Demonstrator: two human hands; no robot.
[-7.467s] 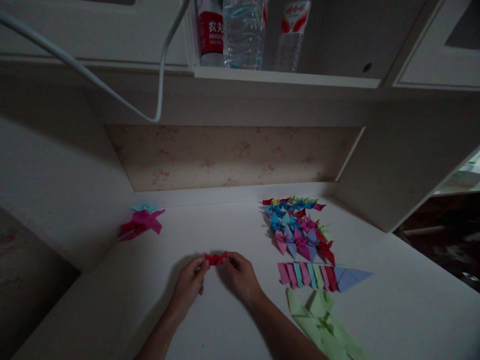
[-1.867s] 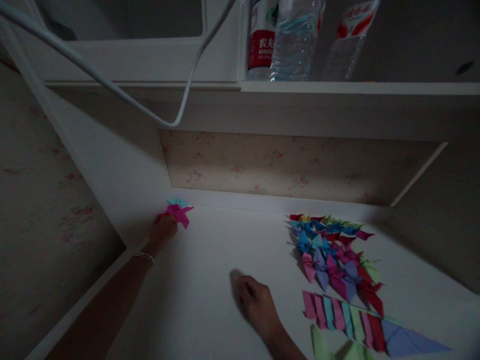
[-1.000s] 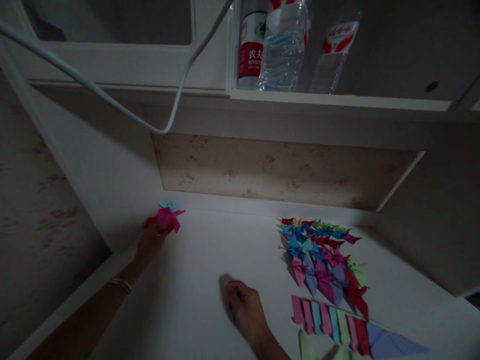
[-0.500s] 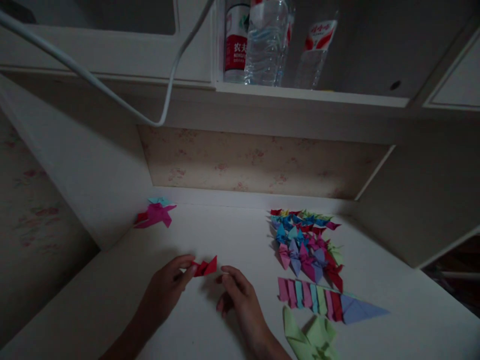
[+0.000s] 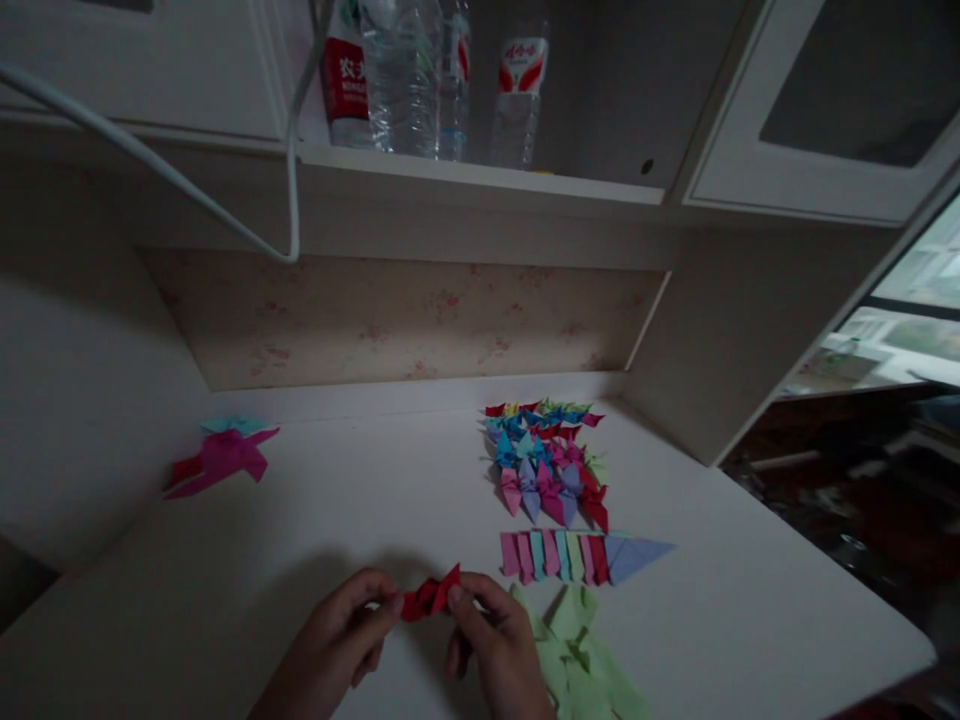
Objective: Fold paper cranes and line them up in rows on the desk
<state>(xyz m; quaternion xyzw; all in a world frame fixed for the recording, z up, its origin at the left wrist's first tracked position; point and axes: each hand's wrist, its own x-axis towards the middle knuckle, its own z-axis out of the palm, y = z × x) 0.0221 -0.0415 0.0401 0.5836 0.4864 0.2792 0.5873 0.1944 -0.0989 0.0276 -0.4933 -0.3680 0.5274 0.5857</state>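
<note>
A small red origami figure [image 5: 429,598] of folded paper is held above the white table. My left hand [image 5: 346,632] pinches its left end between thumb and fingertips. At the opposite end, the thumb and forefinger of my right hand [image 5: 491,635] are closed on a pointed red flap. A large pale green folded paper piece [image 5: 581,650] lies just right of my right hand. Beyond it sits a row of overlapping folded strips [image 5: 555,556] in pink, teal, green and red, with a lilac triangle [image 5: 637,556] at the right end.
Several colourful origami figures [image 5: 547,470] stand in rows at the table's back right. A magenta folded piece [image 5: 225,458], with red and teal ones, lies at the far left. Overhead, plastic bottles [image 5: 405,80] stand on a shelf, and a white bent tube [image 5: 187,195] hangs in front.
My right hand has come to the red origami figure and taken hold of its right end; before, it was apart from it. The view has turned to the right.
</note>
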